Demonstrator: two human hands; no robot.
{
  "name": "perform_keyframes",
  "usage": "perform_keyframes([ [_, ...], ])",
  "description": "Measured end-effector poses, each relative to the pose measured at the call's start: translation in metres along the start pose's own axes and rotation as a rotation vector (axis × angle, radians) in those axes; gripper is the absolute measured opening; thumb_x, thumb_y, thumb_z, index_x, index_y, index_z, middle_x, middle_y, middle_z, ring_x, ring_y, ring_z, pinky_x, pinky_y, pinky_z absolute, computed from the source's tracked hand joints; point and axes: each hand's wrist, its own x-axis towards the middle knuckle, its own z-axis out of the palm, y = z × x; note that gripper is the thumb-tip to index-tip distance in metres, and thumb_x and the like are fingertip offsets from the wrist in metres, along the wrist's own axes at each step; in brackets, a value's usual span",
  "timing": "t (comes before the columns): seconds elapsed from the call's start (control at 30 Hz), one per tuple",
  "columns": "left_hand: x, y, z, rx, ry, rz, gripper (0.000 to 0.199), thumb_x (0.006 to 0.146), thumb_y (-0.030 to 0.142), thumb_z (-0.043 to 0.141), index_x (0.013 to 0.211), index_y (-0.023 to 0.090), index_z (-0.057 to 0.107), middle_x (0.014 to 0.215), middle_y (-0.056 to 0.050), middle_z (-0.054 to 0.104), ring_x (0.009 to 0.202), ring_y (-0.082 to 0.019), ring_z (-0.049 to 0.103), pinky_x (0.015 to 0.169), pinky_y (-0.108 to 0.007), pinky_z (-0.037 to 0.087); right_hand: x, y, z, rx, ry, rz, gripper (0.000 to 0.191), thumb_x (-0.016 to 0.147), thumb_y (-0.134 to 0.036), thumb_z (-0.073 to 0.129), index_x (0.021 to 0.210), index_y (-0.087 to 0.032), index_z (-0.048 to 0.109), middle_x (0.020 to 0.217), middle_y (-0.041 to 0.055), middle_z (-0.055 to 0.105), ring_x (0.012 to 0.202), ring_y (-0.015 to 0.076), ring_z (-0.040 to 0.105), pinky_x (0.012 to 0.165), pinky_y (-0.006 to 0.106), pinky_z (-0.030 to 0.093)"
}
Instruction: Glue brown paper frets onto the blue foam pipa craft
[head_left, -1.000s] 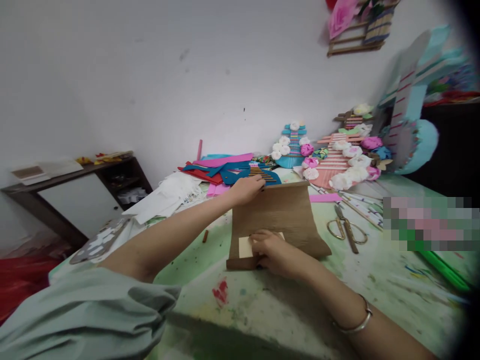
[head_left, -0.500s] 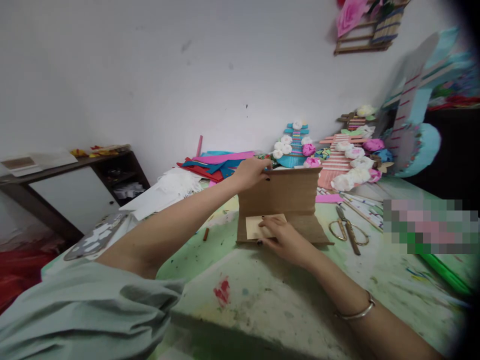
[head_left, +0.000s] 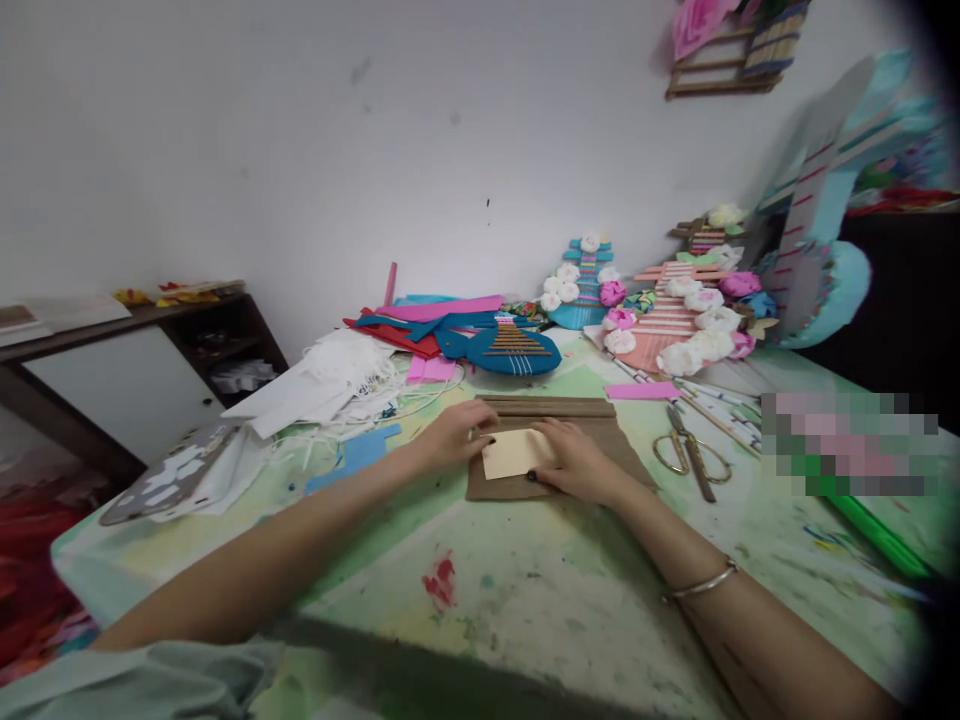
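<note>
A brown sheet of cardboard or paper (head_left: 592, 478) lies on the table, with folded ridges along its far edge. On it rests a small cream card (head_left: 510, 462). My left hand (head_left: 457, 435) is at the left edge of the card, its fingers bent and somewhat apart, touching the brown sheet and the card. My right hand (head_left: 574, 460) lies spread over the card's right side. To the right are open-bladed scissors (head_left: 694, 455) with gold handles.
Blue and pink instrument-shaped crafts (head_left: 517, 350) with paper flowers stand along the back. White paper and strings (head_left: 322, 375) lie at the left; sticks, a pink strip (head_left: 643, 391) and a green object (head_left: 881, 535) are at the right.
The brown sheet's raised far part has come down flat. My left hand has let go of its top edge and moved down to the card. My right hand has shifted slightly right on the card.
</note>
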Motion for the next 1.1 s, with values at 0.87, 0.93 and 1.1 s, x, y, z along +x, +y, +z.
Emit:
perform_keyframes([
  [0.87, -0.056, -0.008, -0.014, -0.245, -0.368, 0.098, 0.059, 0.081, 0.040, 0.059, 0.134, 0.017, 0.046, 0.142, -0.014, 0.042, 0.130, -0.028, 0.041, 0.107, -0.043, 0.034, -0.013, -0.014, -0.030, 0.004, -0.213, -0.135, 0.056, 0.072, -0.035, 0.069, 0.124, -0.017, 0.057, 0.133, 0.0146, 0.050, 0.124, 0.0298, 0.044, 0.101, 0.043, 0.037],
  [0.93, -0.055, -0.006, -0.016, -0.237, -0.380, 0.093, 0.059, 0.081, 0.038, 0.059, 0.134, 0.017, 0.046, 0.142, -0.015, 0.042, 0.129, -0.029, 0.041, 0.106, -0.043, 0.034, -0.014, -0.013, -0.030, 0.009, -0.199, -0.156, 0.049, 0.074, -0.031, 0.066, 0.121, -0.018, 0.059, 0.131, 0.0133, 0.053, 0.122, 0.0289, 0.046, 0.101, 0.042, 0.037],
  [1.1, -0.054, -0.005, -0.019, -0.240, -0.389, 0.083, 0.057, 0.080, 0.037, 0.060, 0.132, 0.016, 0.049, 0.141, -0.015, 0.044, 0.128, -0.029, 0.043, 0.105, -0.044, 0.036, -0.015, -0.018, -0.028, 0.024, -0.175, -0.172, 0.045, 0.069, -0.023, 0.069, 0.114, -0.022, 0.064, 0.124, 0.0091, 0.058, 0.120, 0.0286, 0.048, 0.098, 0.040, 0.040],
])
